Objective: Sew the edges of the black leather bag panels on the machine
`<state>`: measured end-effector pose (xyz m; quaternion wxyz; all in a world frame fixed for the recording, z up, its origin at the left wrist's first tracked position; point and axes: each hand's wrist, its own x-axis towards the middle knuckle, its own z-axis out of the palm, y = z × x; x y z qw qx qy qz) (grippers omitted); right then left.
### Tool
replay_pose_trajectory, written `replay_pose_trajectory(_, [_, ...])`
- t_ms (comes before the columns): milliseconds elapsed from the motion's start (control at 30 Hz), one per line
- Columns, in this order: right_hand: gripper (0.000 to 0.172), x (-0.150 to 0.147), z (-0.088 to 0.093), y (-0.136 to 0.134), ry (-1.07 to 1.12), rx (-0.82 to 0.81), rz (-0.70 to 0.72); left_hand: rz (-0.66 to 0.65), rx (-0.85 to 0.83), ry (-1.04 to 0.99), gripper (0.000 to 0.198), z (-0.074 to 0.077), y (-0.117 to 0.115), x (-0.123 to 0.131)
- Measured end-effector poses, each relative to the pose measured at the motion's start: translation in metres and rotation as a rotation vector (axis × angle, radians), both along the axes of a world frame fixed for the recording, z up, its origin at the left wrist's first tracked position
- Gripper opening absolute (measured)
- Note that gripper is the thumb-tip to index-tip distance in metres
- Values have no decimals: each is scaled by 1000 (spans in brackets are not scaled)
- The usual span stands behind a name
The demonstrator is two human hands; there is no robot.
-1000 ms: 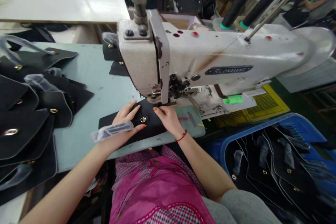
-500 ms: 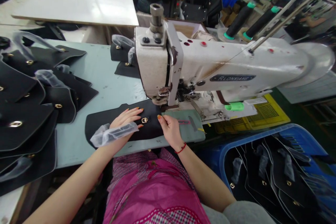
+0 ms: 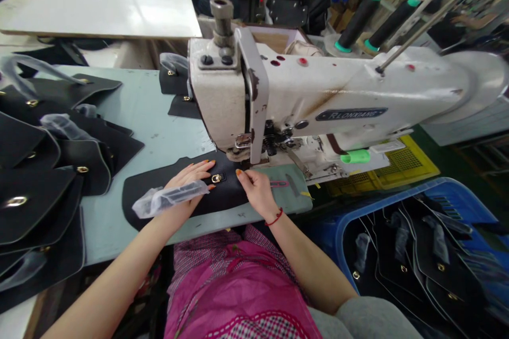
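Note:
A black leather bag panel lies on the pale green sewing table, its right end by the needle area of the white sewing machine. My left hand rests flat on it, fingers stretched toward a gold turn-lock clasp. The panel's plastic-wrapped handle loops over the back of that hand. At the panel's right end, just in front of the presser foot, my right hand pinches the leather between thumb and fingers. The needle itself is hidden from view.
Black bag panels with clasps and wrapped handles pile up at the left. More stand in a blue basket at the lower right. Behind it is a yellow crate. Two black thread cones stand behind the machine.
The view has shifted slightly, so the machine and piles sit a little further left. Both hands keep the same hold on the panel, which has barely moved relative to the machine.

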<state>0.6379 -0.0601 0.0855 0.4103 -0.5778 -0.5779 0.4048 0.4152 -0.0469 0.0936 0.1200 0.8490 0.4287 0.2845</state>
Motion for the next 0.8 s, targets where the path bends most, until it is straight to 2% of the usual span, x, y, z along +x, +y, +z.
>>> replay_pose_trajectory(200, [51,1,-1,12,-32,7,15,-32,33,22,24,-6,14,-7])
replay_pose_trajectory(333, [48,6,-6,-7,-17,20,51,-95,129,70,26,-17,24,-16])
replay_pose_trajectory(467, [41,10,-22,-31,114,-90,86,-188,183,111,27,-26,31,-25])
replay_pose_trajectory(600, [41,7,-31,-38,245,-141,56,-215,164,186,29,-22,32,-26])
replay_pose_trajectory(800, [44,6,-28,-35,238,-138,53,-196,158,153,28,-9,28,-19])
